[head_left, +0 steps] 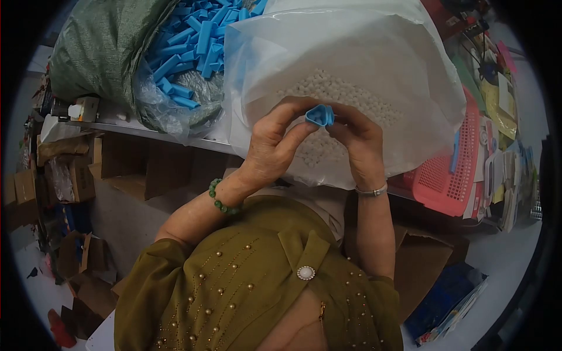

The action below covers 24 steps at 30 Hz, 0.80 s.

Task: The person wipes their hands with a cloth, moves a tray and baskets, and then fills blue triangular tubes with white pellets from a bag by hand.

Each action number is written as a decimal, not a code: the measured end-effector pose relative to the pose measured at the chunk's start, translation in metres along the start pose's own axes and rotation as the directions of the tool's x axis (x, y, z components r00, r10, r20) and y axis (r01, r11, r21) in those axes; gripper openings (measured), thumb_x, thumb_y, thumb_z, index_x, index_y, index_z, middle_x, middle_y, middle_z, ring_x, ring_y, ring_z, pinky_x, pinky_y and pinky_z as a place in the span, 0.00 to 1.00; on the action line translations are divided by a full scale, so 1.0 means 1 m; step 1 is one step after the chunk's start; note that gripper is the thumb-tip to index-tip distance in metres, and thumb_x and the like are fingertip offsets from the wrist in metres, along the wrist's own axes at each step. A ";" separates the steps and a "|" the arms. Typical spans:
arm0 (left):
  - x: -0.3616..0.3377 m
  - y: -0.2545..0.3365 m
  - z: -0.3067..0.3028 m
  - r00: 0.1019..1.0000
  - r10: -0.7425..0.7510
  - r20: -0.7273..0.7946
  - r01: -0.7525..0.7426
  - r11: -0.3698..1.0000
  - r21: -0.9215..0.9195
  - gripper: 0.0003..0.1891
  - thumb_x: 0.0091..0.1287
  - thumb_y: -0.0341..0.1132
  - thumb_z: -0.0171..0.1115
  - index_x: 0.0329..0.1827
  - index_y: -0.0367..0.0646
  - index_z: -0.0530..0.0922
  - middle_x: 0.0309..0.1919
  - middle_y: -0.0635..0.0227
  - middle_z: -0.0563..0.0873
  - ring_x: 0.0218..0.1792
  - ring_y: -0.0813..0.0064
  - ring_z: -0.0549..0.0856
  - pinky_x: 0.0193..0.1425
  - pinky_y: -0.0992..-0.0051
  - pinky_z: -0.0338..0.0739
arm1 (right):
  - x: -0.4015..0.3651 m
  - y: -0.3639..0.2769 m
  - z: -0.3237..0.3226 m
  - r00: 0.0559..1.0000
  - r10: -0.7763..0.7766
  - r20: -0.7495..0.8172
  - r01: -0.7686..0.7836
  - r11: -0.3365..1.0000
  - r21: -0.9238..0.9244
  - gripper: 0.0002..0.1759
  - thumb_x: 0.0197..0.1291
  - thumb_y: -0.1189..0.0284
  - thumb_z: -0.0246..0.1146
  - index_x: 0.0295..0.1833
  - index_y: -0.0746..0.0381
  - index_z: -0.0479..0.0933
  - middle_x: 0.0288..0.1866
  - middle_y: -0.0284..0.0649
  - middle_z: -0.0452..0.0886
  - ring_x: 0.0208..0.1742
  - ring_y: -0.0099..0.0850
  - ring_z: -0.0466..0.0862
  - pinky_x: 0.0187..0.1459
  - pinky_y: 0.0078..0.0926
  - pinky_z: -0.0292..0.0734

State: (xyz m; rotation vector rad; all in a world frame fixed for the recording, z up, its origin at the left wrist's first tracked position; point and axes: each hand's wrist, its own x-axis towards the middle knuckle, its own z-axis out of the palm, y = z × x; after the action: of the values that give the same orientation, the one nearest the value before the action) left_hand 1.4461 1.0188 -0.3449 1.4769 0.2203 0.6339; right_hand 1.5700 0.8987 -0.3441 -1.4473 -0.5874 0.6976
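The person's left hand [270,140] and right hand [364,140] meet above a spread white plastic bag [415,117], and the 2 of them grip a small blue plastic piece [318,119] between thumbs and fingers. The piece has a triangular open end turned up toward the camera; small contents seem to show inside, though they are too small to make out for sure. The left hand's fingers close on its left side, and the right hand's on its ridged right side.

Below and beyond the hands, many small white pellets [357,96] lie loose in the bag. To the left of the bag, a green woven sack [96,55] with a clear plastic liner [170,120] lies with its mouth open, filled with a heap of long blue pieces [202,44]. A pink perforated basket [433,184] stands to the right, just beside the bag.

A green beaded bracelet [215,199] circles the left wrist, and a metal band [373,192] the right. Under the table edge [205,142] at left sits an open cardboard box [146,172].
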 end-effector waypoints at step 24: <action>-0.015 0.016 -0.005 0.970 0.021 0.244 -0.036 0.998 0.055 0.13 0.64 0.23 0.58 0.52 0.34 0.79 0.47 0.61 0.81 0.49 0.71 0.78 0.54 0.74 0.72 | -0.026 -0.004 0.016 0.934 0.014 0.356 -0.237 0.770 0.592 0.29 0.61 0.64 0.61 0.63 0.68 0.69 0.60 0.43 0.74 0.62 0.30 0.72 0.64 0.30 0.65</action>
State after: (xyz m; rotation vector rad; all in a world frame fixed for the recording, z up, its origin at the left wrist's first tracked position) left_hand 1.4271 1.0152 -0.3339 1.6015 0.0271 0.4667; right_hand 1.5411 0.8910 -0.3377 -0.7394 -0.4461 1.1402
